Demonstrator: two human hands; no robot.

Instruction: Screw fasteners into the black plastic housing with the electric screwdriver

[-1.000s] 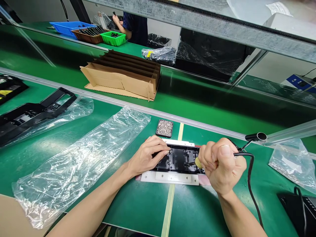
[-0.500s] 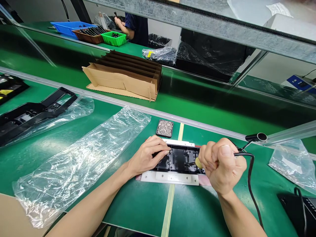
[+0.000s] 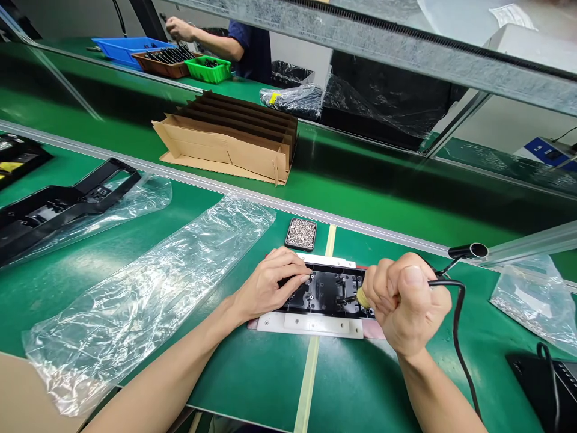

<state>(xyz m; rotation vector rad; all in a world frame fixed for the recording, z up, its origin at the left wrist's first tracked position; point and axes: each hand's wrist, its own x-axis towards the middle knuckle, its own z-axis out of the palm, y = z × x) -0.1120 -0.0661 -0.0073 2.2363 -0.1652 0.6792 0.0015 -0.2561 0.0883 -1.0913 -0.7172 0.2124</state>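
A black plastic housing (image 3: 322,288) lies in a white fixture (image 3: 311,325) on the green bench, its ribbed and studded inside facing up. My left hand (image 3: 274,279) holds the left end of the housing, fingers curved over it and the thumb and fingertips close together. In my right hand (image 3: 406,300), closed in a fist, is a corded electric screwdriver (image 3: 362,297). Its yellowish nose and dark bit point left and down into the right half of the housing. Most of the tool is hidden by my fingers. A small tray of screws (image 3: 301,234) stands just behind the fixture.
Clear plastic bags (image 3: 157,288) and a long black frame part (image 3: 67,204) lie to the left. A cardboard divider box (image 3: 225,150) sits on the green conveyor behind a metal rail. The black cord (image 3: 457,337) hangs at right, near a metal tube (image 3: 469,251). Across, a co-worker's arm (image 3: 216,43) reaches over bins.
The co-worker's arm has stretched out to the left over the bins. The cardboard box has shifted slightly right. My hands, the screwdriver and the housing look almost the same.
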